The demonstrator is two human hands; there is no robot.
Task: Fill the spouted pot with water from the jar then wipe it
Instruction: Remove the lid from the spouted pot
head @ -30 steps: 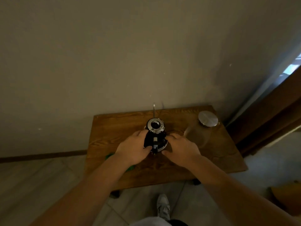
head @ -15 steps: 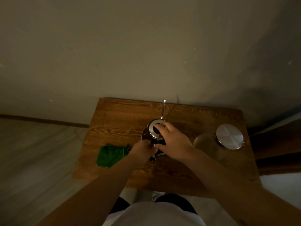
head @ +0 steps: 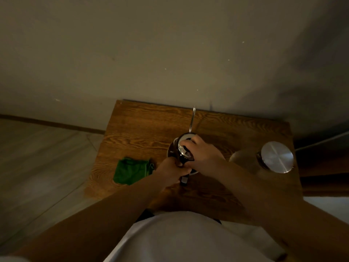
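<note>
Right hand (head: 203, 155) shifted onto lid (head: 184, 148) | left hand (head: 170, 172) grips pot (head: 172, 151) handle | one jar (head: 262, 159), one cloth (head: 132, 171)

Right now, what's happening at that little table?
A person stands over a small wooden table, working on a dark spouted pot with both hands. The left hand is closed on the pot's handle, and the right hand is on the pot's lid, apparently taking it off. The jar at the table's right edge has its metal lid on, so no pouring yet. A green cloth lies untouched left of the pot.
</note>
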